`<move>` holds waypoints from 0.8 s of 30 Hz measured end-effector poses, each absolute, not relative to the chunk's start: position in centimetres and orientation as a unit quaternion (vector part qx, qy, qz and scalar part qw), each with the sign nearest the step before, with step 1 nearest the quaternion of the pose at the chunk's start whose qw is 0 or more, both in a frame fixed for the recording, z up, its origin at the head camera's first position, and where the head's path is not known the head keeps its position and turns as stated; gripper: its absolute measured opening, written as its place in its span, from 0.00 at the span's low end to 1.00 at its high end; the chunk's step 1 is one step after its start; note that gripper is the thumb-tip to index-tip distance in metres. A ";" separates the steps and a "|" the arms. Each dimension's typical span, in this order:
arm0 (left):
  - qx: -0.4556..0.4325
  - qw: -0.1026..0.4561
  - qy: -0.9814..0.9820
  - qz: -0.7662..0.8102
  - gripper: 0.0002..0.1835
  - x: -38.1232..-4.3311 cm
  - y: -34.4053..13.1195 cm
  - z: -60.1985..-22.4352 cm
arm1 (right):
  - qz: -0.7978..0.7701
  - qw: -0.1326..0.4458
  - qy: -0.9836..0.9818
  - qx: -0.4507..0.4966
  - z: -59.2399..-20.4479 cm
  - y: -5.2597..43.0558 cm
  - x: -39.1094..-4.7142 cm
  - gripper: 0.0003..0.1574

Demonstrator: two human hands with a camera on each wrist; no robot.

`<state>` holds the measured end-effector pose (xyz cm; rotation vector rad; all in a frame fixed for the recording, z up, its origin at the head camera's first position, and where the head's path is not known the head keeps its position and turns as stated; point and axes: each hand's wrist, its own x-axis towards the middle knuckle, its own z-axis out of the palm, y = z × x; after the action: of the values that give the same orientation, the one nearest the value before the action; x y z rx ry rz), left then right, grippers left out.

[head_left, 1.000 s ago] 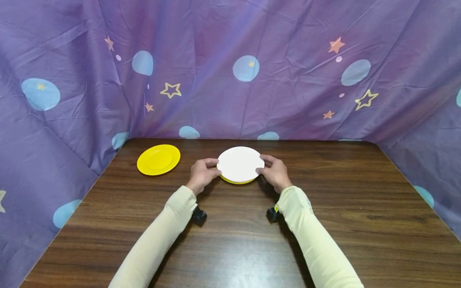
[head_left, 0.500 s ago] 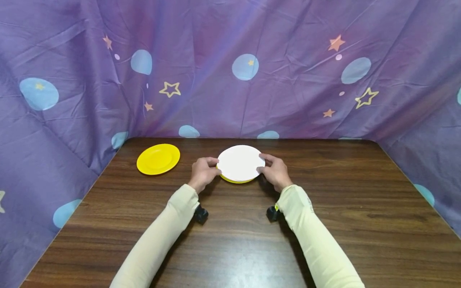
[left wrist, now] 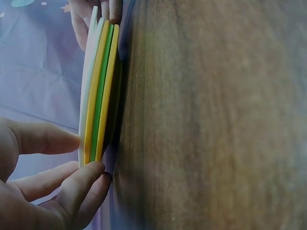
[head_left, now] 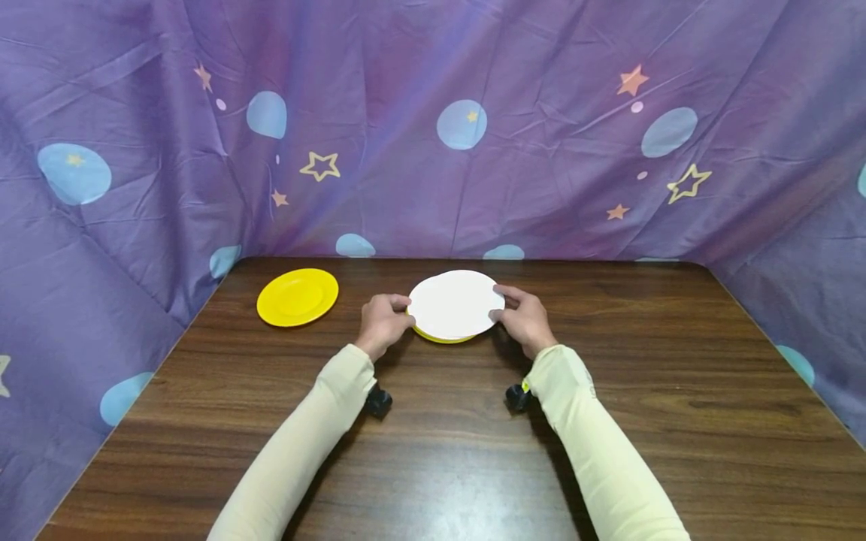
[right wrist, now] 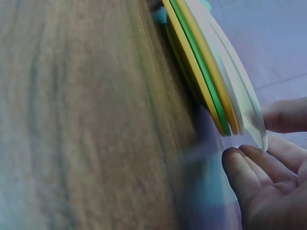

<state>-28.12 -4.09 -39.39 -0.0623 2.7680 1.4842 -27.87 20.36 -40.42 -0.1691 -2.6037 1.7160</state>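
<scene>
In the head view a stack of plates lies mid-table under a white plate (head_left: 467, 300) slid a little to the right. From the side, another white plate shows beneath it, then a yellow plate (left wrist: 97, 86), a green plate (right wrist: 201, 72) and a lower yellow plate (left wrist: 110, 86). My left hand (head_left: 383, 323) grips the stack's left edge, thumb on the upper side and fingertips along the lower rims. My right hand (head_left: 528, 319) pinches the top white plate's right rim, which juts out past the rims below it.
A single yellow plate (head_left: 298, 298) lies at the back left of the brown wooden table (head_left: 676, 391). A purple curtain (head_left: 379, 98) with stars and blue spots hangs behind and on both sides. Black wrist cameras sit under both forearms.
My right hand has moved slightly right, drawing the top white plate out from line with the white plate below it. My left hand stays at the stack's left edge.
</scene>
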 end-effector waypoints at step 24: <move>-0.024 0.013 0.885 0.465 0.24 -28.1 -4.2 -39.2 | 0.616 0.008 -0.782 -0.092 -39.4 22.2 -28.1 0.40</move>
<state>-28.13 -4.16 -39.15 -0.0747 2.7583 1.4486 -28.11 22.18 -39.39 -0.2886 -2.4449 1.9270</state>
